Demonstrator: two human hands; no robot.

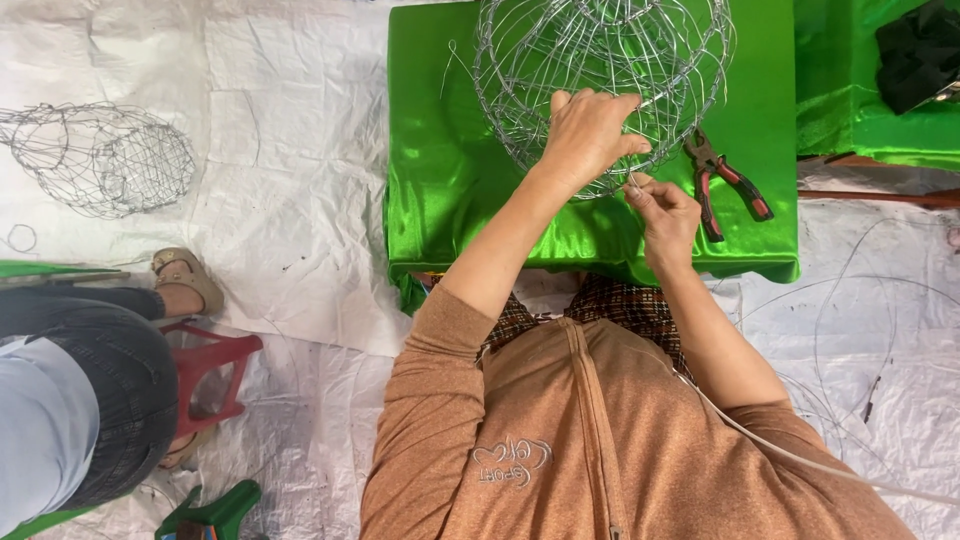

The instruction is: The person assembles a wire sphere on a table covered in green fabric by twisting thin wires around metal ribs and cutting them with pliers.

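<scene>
Nearest: brown zip top with sleeves pushed up, both forearms reaching far toward a table under a green cloth [450, 190]. Right hand [665, 215] is sitting near the cloth's near edge, fingertips pinching a thin wire end [634, 183] at the bottom of the wire frame. Left hand [590, 135] is crossing just beyond it, fingers curled and gripping the lower rim of the round wire frame [600, 70], which is resting on the cloth, centre-far. Red-handled pliers [725, 180] are lying on the cloth just right of the right hand, not touched. Far left, a second wire frame [100, 155] is lying on the white floor sheet [290, 120]. Near left, another person's leg and sandal [185, 275] by a red stool [215, 365].
</scene>
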